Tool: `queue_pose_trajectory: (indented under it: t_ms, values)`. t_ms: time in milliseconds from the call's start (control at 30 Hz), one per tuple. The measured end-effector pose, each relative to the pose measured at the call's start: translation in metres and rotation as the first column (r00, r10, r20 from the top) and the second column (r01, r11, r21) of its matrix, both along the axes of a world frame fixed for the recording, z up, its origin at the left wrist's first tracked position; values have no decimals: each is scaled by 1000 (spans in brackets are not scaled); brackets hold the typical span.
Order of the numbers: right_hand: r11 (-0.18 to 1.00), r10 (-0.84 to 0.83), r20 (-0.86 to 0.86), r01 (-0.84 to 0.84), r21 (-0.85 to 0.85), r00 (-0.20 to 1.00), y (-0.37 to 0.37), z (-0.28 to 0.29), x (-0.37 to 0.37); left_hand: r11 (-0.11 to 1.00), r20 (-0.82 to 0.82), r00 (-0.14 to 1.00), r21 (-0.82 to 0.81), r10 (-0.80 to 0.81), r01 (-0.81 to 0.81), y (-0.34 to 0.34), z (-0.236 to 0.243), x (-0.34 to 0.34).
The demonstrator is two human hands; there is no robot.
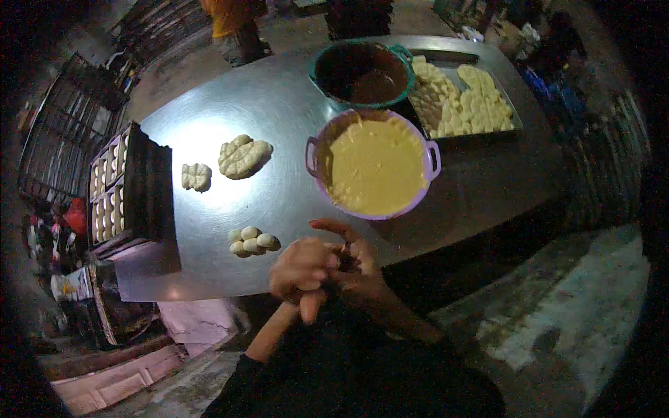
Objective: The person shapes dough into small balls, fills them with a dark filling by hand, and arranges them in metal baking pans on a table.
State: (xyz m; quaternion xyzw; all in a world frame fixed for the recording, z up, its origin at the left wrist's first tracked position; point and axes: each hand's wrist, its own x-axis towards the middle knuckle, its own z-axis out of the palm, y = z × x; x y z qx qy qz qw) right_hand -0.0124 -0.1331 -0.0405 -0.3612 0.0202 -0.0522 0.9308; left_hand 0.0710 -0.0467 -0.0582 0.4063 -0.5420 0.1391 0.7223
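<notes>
I look down on a big round metal table (279, 104), and everything on it sits within arm's reach of the near edge, I think so that I can take it without stepping. On the far right lies a flat tray (512, 132) full of pale shaped dough pieces, and just left of it a green basin (320, 87) with something dark inside. Nearer to me, touching almost the tray corner, stands a purple basin (317, 182) filled with yellow batter. At the left edge a dark baking tin (150, 188) holds rows of small buns, its long side running near to far.

On the bare metal are three groups of dough: a larger braided loaf (243, 156), its long axis running from near left to far right; a smaller lump (196, 176) left of it; and a cluster of small dough balls (252, 241) closest to my hands, just apart from them.

My left hand (301, 268) and right hand (357, 261) meet over the near table edge, pressed together. The fingers are curled narrow around something small and dark; I cannot tell what it is, nor which way it points.
</notes>
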Motion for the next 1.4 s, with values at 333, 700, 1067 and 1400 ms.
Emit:
queue_pose_trajectory:
  t_ms: [333, 700, 1067, 1400]
  values:
    - [977, -200, -119, 207, 54, 973, -27, -29, 16, 900, -770, 635, 230, -65, 371, 3, -63, -2]
    - [-174, -486, -229, -350, -920, 844, -59, -39, 76, 698, -877, 456, 421, 150, 580, 50, -82, 75]
    - [848, -352, -293, 170, -502, 889, 62, -30, 174, 756, -904, -421, -329, -79, 565, 124, -28, 157]
    - [47, 225, 130, 122, -991, 966, 98, -12, 218, 972, -997, 47, 65, 56, 225, 200, -4, 146]
